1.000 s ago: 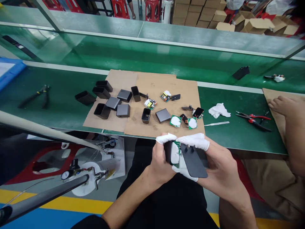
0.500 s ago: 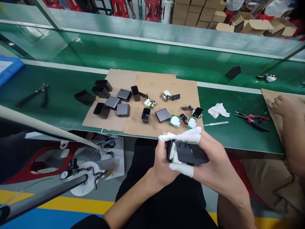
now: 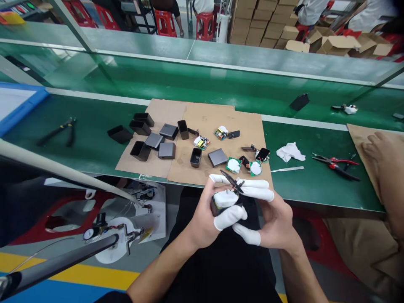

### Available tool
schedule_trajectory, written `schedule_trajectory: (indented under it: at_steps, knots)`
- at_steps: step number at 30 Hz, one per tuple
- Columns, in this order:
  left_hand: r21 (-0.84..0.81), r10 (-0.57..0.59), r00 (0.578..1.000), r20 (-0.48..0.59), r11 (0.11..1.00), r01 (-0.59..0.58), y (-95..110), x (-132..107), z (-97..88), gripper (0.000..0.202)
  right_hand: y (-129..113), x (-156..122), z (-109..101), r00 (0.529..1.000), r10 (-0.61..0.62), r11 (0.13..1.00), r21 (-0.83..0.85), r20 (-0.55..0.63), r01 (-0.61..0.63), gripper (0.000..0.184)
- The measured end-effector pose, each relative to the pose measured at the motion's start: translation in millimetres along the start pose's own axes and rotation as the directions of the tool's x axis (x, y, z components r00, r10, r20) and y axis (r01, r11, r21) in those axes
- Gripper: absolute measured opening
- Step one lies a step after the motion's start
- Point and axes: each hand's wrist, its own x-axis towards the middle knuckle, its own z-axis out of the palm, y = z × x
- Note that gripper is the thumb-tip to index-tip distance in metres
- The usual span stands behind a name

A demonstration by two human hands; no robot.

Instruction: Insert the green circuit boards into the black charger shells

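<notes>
Both my hands work close together above my lap, just in front of the table edge, with white finger cots on several fingers. My left hand [image 3: 205,214] is closed round a small dark charger body [image 3: 221,201] with a white pad on top. My right hand [image 3: 271,214] pinches a thin black plug plate [image 3: 232,182] at the top of that body. On the brown cardboard sheet [image 3: 208,118] beyond lie several dark charger shells [image 3: 154,141], a grey block [image 3: 217,157] and small green circuit boards [image 3: 234,165].
Black pliers [image 3: 59,131] lie at the left on the green table [image 3: 94,122]. A white cloth [image 3: 289,151], a metal strip [image 3: 287,169] and red-handled pliers [image 3: 336,162] lie at the right. Another person's hand [image 3: 381,155] rests on cardboard at the far right. Cardboard boxes [image 3: 284,25] are stacked behind.
The black plate, held flat and broad toward me a second ago, is now turned edge-on at the top of the charger body. Both hands have shifted slightly left and closed tighter.
</notes>
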Motion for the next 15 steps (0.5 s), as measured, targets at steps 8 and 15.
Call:
schedule_trajectory:
  at_steps: [8,15]
  knots:
    - [-0.084,-0.229,0.964,-0.136,0.972,0.219,11.2,4.4,2.6,0.069,-8.9,5.4,3.1,0.987,-0.154,0.982,-0.114,-0.046,0.148,0.081]
    - [0.223,-0.117,0.965,-0.236,0.96,0.171,8.0,1.3,-4.1,0.07,-6.9,6.4,5.4,0.99,-0.131,0.991,-0.017,-0.06,0.13,0.077]
